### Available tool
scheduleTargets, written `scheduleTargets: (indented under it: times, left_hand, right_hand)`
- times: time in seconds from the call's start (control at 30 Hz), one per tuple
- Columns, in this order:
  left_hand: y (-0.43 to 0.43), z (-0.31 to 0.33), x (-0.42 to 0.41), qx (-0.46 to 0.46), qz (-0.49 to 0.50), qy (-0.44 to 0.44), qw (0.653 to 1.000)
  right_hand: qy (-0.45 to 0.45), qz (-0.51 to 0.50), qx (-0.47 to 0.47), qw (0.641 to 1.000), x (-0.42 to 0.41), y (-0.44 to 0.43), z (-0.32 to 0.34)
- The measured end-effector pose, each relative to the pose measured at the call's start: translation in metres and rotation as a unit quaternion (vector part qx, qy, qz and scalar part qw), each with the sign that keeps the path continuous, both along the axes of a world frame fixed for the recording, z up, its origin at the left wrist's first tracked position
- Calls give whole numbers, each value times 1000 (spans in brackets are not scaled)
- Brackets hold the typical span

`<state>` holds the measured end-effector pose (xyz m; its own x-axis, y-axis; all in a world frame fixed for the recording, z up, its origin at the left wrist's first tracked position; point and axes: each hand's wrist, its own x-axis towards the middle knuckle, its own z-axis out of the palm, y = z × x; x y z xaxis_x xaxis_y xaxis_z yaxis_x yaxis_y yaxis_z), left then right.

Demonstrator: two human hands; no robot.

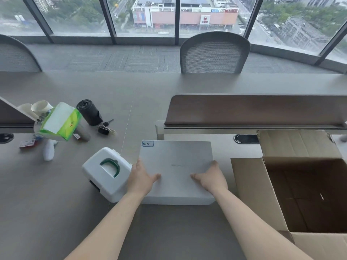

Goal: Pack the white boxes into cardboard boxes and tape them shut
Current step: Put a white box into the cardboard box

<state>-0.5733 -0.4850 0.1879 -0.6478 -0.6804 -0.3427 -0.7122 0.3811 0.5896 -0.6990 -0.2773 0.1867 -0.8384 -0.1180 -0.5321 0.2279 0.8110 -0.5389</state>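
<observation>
Head view: one white box (176, 166) sits directly in front of me over the table (56, 203); whether it rests on the surface or is lifted cannot be told.

1. Writing: a small label (147, 143) at the far left corner of the lid reads "H016" in handwriting. Faint print at the lid centre is too small to read.
2. Grip: my left hand (140, 177) holds the left side of the white box, thumb on the lid, fingers down over the edge. My right hand (210, 178) holds the right side the same way. Both hands clamp the box between them.
3. Packing target: one cardboard box (249, 184) stands just to the right, flaps open, interior brown and in shadow.
4. Left of the white box, touching my left wrist area: one white tape dispenser (107, 173) with a green roll inside.
5. Far left cluster: one green tissue pack (60, 121) with unreadable print, two paper cups (40, 107), one black roll of bags (89, 111), one bunch of keys (105, 127), one white spray bottle (48, 151).
6. Beyond the table: two grey chairs (215, 53).
</observation>
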Motion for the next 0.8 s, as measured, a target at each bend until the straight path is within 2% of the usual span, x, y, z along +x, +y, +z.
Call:
scheduleTargets:
  times: [0.27, 0.57, 0.8]
  left_hand:
    - [4, 54, -3, -8, -3, 63, 998]
    - [11, 139, -7, -76, -31, 142, 986]
    - [44, 187, -26, -103, -24, 157, 982]
  right_hand:
    - [55, -12, -15, 998, 6, 10, 55]
    - [117, 8, -11, 993, -6, 21, 149]
    - [144, 1, -4, 990, -24, 55, 190]
